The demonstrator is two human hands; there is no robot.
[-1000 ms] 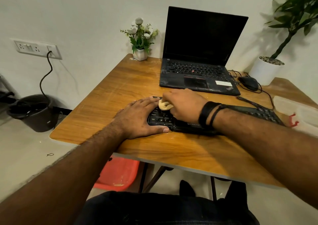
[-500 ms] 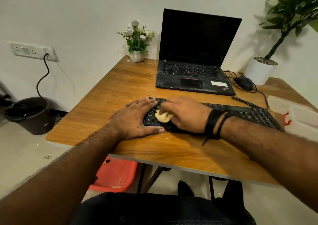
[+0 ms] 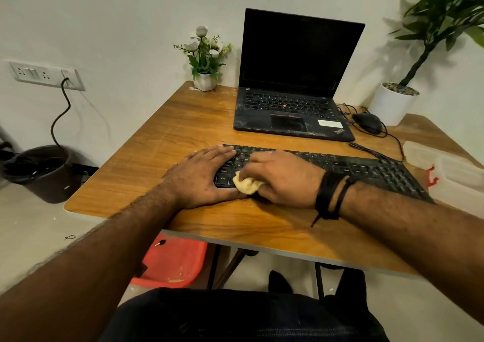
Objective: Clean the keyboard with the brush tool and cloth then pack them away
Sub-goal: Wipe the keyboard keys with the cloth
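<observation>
Wipe pass is on the keyboard, which lies across the near half of the bench, in front of the laptop. Left hand lies flat, fingers straight, over the keyboard's left end, thumb along the front edge; probably a brace so the board doesn't slide under the rubbing. Right hand has its grip closed round a bunched yellow cloth, pressing it onto the bottom-left key rows beside the Ctrl key, just touching the left thumb area. Bunching makes sense: a small wad gets pressure into key gaps better than a flat sheet. Brush tool isn't visible anywhere I can identify. A translucent lidded box with a red clasp sits at the right bench edge, just beside the keyboard's right end; likely the pack-away container, kept within reach but clear of the wiping. Keyboard cable runs back toward the mouse, so pulling the board around could snag it; another reason to pin it. Judging by position, the cloth is at the left end and the rest of the board to the right may yet need wiping; packing not started.
</observation>
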